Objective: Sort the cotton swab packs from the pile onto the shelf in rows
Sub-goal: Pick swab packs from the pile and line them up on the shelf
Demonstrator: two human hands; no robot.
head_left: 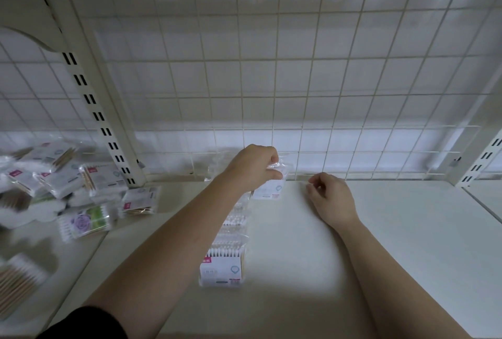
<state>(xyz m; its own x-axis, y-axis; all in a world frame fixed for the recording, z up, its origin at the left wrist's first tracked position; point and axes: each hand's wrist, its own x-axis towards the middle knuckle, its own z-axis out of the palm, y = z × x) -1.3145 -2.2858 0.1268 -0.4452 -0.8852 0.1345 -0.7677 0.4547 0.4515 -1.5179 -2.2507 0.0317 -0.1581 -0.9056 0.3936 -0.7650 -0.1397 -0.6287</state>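
Mid-frame on the shelf (407,230), the left hand (255,167) pinches a cotton swab pack (270,190) by its top while the right hand (330,197) rests nearby, loosely curled and empty.

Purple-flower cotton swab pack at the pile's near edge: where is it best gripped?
Probably pinch the purple-flower pack across its two long edges, coming from above on the near side: it lies flat with its face uncovered at the front of the pile.

Left hand (254,167) pinches pack (269,190); right hand (330,197) loosely curled, resting.
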